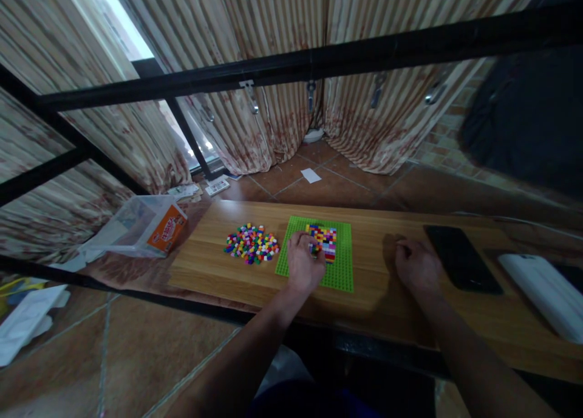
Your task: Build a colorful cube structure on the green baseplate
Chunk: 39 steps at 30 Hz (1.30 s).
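A green studded baseplate (344, 266) lies on the wooden table, with a block of multicoloured toy bricks (327, 239) pressed onto its middle. Over the plate's left part is my left hand (304, 263), its thumb and fingers curled together at the left edge of the brick block. Whatever those fingertips hold, if anything, is too small to make out. Left of the plate spreads a loose pile of small coloured bricks (252, 243). My right hand (416, 266) rests on the tabletop right of the plate, fingers curled in, with no object showing in it.
A black phone-like slab (462, 257) and a white rounded object (546, 290) lie on the table (373, 236) at the right. Beyond its left end stands a clear plastic box (132, 226) with an orange label. A black metal bar (291, 68) crosses in front of the curtains.
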{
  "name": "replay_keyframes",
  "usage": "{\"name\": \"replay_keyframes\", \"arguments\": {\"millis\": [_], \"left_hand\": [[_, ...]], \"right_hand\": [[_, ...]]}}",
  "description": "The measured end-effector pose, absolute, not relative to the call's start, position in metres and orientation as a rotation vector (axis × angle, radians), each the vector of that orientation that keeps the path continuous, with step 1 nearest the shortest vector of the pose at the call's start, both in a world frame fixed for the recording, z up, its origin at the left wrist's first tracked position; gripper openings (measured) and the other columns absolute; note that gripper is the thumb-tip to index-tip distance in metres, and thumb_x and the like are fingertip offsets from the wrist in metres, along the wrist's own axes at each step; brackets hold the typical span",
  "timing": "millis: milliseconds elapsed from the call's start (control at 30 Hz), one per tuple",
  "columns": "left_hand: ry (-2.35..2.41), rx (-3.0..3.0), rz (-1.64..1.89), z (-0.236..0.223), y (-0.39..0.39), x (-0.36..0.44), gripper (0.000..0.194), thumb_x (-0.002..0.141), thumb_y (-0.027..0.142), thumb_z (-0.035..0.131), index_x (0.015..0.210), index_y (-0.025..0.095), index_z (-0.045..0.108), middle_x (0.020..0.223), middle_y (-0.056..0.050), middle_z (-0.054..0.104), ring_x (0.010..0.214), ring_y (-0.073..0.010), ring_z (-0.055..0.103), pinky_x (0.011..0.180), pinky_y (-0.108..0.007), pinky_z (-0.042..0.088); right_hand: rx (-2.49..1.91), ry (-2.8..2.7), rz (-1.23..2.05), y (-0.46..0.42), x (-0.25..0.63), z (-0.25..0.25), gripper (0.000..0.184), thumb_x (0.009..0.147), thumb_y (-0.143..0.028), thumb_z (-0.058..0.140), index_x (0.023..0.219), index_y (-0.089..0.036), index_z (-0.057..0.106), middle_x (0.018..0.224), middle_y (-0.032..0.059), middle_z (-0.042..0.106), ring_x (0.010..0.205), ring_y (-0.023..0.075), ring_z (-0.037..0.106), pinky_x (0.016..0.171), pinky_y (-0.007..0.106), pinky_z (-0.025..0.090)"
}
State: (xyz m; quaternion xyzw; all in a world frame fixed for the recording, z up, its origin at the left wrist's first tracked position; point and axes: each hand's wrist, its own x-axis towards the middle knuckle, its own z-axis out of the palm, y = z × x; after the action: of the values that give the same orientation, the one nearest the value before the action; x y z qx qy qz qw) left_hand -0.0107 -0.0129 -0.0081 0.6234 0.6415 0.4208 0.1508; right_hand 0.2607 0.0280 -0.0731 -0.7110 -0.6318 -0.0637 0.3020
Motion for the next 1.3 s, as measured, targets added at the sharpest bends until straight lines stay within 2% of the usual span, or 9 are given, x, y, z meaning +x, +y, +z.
{"name": "replay_keyframes", "arguments": {"millis": [267, 567, 833, 933, 1067, 1167, 1300], "left_hand": [[1.806, 1.735, 1.178, -0.005, -0.010, -0.015, 0.020, 0.070, 0.009, 0.069, 0.084, 0.019, 0.060, 0.102, -0.007, 0.058, 0.105, -0.0221, 0.057, 0.099, -0.042, 0.046], [1.825, 1.672, 1.163, -0.005, -0.007, -0.014, 0.019, 0.068, 0.007, 0.070, 0.081, 0.019, 0.062, 0.102, -0.007, 0.059, 0.104, -0.0222, 0.056, 0.100, -0.043, 0.046], [1.859, 1.665, 1.180, -0.007, -0.008, -0.012, 0.019, 0.068, 0.006, 0.070, 0.079, 0.019, 0.062, 0.105, -0.007, 0.060, 0.103, -0.0221, 0.056, 0.098, -0.043, 0.047], [1.847, 1.698, 1.139, -0.005, -0.008, -0.016, 0.020, 0.069, 0.010, 0.073, 0.083, 0.020, 0.063, 0.104, -0.007, 0.061, 0.103, -0.0228, 0.058, 0.098, -0.043, 0.048], [1.785, 1.798, 1.090, -0.001, -0.017, -0.023, 0.036, 0.068, 0.016, 0.077, 0.100, 0.022, 0.064, 0.112, -0.007, 0.063, 0.109, -0.0247, 0.058, 0.101, -0.046, 0.046], [1.739, 1.876, 1.131, -0.003, -0.035, -0.036, 0.040, 0.073, 0.010, 0.069, 0.110, 0.022, 0.062, 0.119, -0.007, 0.062, 0.116, -0.0239, 0.056, 0.104, -0.045, 0.045], [1.773, 1.877, 1.146, -0.018, -0.063, -0.071, 0.034, 0.079, 0.006, 0.057, 0.109, 0.020, 0.061, 0.114, -0.008, 0.063, 0.112, -0.0211, 0.058, 0.101, -0.041, 0.048]], "right_hand": [[-1.841, -1.691, -0.176, 0.029, 0.263, -0.075, 0.031, 0.086, -0.032, 0.043, 0.090, -0.016, 0.070, 0.090, 0.0149, 0.068, 0.077, 0.0255, 0.060, 0.068, 0.037, 0.044], [-1.871, -1.723, -0.199, 0.026, 0.263, -0.072, 0.031, 0.087, -0.031, 0.044, 0.090, -0.016, 0.070, 0.089, 0.0146, 0.068, 0.076, 0.0248, 0.060, 0.065, 0.035, 0.042], [-1.815, -1.736, -0.243, 0.029, 0.265, -0.074, 0.030, 0.085, -0.030, 0.044, 0.086, -0.016, 0.071, 0.081, 0.0144, 0.066, 0.074, 0.0255, 0.059, 0.066, 0.037, 0.043], [-1.801, -1.723, -0.251, 0.029, 0.265, -0.074, 0.031, 0.085, -0.030, 0.043, 0.086, -0.015, 0.071, 0.080, 0.0133, 0.066, 0.075, 0.0255, 0.059, 0.066, 0.036, 0.044], [-1.814, -1.722, -0.287, 0.030, 0.267, -0.078, 0.032, 0.086, -0.031, 0.043, 0.088, -0.016, 0.071, 0.083, 0.0126, 0.066, 0.076, 0.0253, 0.059, 0.064, 0.035, 0.043], [-1.777, -1.729, -0.296, 0.031, 0.268, -0.080, 0.032, 0.085, -0.032, 0.043, 0.086, -0.016, 0.071, 0.083, 0.0126, 0.066, 0.075, 0.0252, 0.060, 0.064, 0.035, 0.044], [-1.767, -1.716, -0.312, 0.031, 0.268, -0.081, 0.032, 0.086, -0.033, 0.044, 0.088, -0.016, 0.071, 0.085, 0.0131, 0.067, 0.075, 0.0262, 0.061, 0.063, 0.036, 0.043]]}}
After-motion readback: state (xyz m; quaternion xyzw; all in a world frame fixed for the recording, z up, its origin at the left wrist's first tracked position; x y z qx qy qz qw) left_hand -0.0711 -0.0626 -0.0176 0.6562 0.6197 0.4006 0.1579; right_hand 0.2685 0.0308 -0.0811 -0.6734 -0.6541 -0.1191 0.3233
